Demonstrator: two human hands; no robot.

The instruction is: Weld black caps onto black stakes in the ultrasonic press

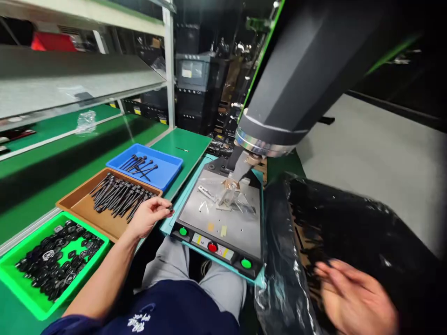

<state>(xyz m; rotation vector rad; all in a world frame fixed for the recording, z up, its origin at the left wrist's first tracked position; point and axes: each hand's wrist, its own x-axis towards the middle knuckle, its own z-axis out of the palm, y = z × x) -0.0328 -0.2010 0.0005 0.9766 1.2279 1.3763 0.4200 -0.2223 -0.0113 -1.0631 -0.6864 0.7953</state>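
My left hand (149, 217) is closed in a pinch on a small black part (171, 208), near the left edge of the machine's metal plate (195, 211). On the right, my right hand (352, 293) hovers over a box lined with black plastic (279, 260). Its thumb and fingers are pressed together, and motion blur hides what they hold, if anything. A clear fixture (228, 197) stands on the plate under the tip of the machine's head (261, 135). Beside my left wrist lies a brown tray (77, 197) of black rods with wider heads (118, 195).
A green tray (21, 284) of small black round parts (63, 251) and a blue tray (164, 167) with several rods sit at the left. Green buttons (246, 264) and a red button (213, 247) line the machine's front. A shelf post (169, 70) rises behind.
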